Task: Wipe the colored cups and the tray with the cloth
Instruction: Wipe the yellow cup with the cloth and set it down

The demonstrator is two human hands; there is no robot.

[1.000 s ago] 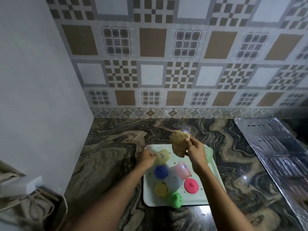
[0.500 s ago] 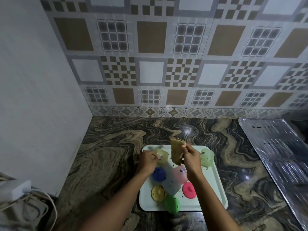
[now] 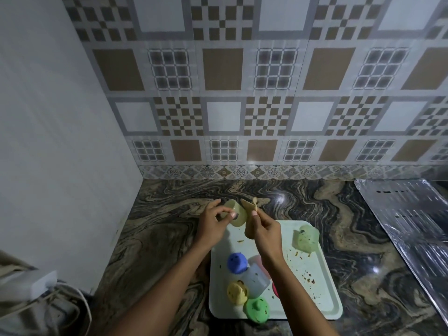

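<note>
My left hand [image 3: 214,223] grips a pale yellow-green cup [image 3: 236,213], lifted above the tray's far left corner. My right hand [image 3: 265,230] pinches a tan cloth [image 3: 249,208] right beside that cup. The pale green tray [image 3: 315,287] lies on the marble counter, speckled with brown crumbs. On it stand a blue cup [image 3: 236,263], a whitish cup [image 3: 257,278], a yellow cup [image 3: 237,292], a green cup [image 3: 257,310] and a soiled light green cup [image 3: 305,238] at the far right. A pink cup [image 3: 260,260] and a red one [image 3: 275,289] show partly behind my right forearm.
A shiny foil-covered sheet [image 3: 409,226] lies at the counter's right. The tiled wall stands behind, a plain white wall on the left. A white adapter with cables [image 3: 36,287] sits at the lower left, past the counter's edge.
My left hand has lifted the pale yellow-green cup off the tray toward the far left. My right hand has followed with the cloth. The view has shifted, so the tray sits lower right.
</note>
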